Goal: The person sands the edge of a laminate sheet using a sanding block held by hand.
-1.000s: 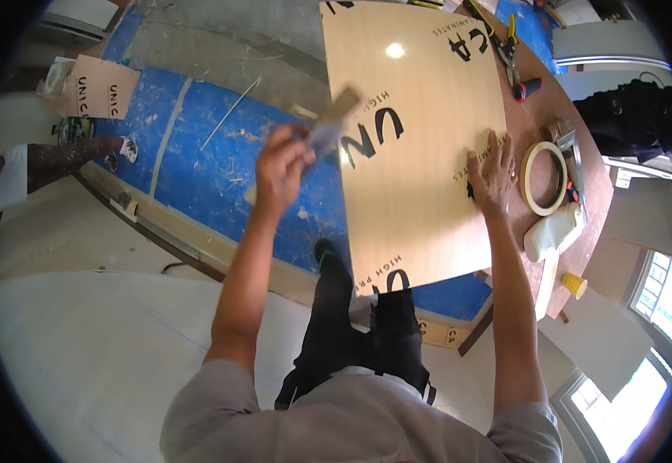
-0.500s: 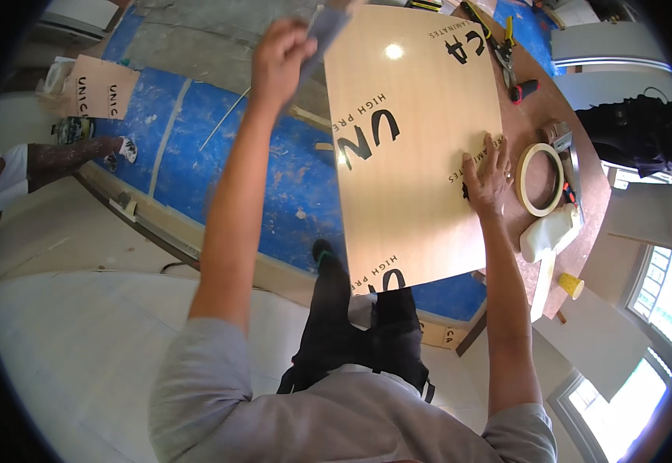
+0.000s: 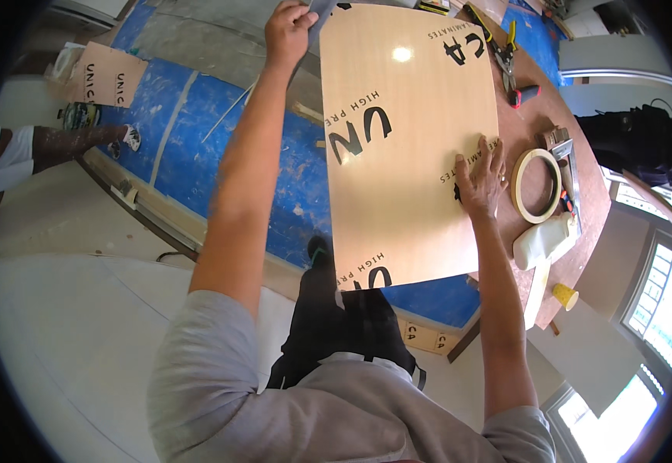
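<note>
A pale wood-grain laminate sheet (image 3: 405,147) with black lettering lies on the brown worktop, its left side sticking out over the floor. My left hand (image 3: 288,35) is closed around a flat grey file-like tool (image 3: 319,19) at the sheet's far left edge. Part of this tool is cut off by the top of the view, so its exact kind does not show. Near the right edge, my right hand (image 3: 480,179) rests on the sheet with fingers spread, holding nothing. A roll of masking tape (image 3: 519,185) lies just right of that hand.
Along the worktop's right side are snips (image 3: 511,38), a brush (image 3: 556,137), a white bottle (image 3: 544,241) and a yellow cup (image 3: 565,296). Blue sheeting (image 3: 174,116) covers the floor at left. A person's leg (image 3: 66,147) shows at far left, and dark clothing (image 3: 633,143) at right.
My left hand has moved with the tool along the sheet's left edge, slightly farther away. My right hand stays on the sheet. The view has shifted a little.
</note>
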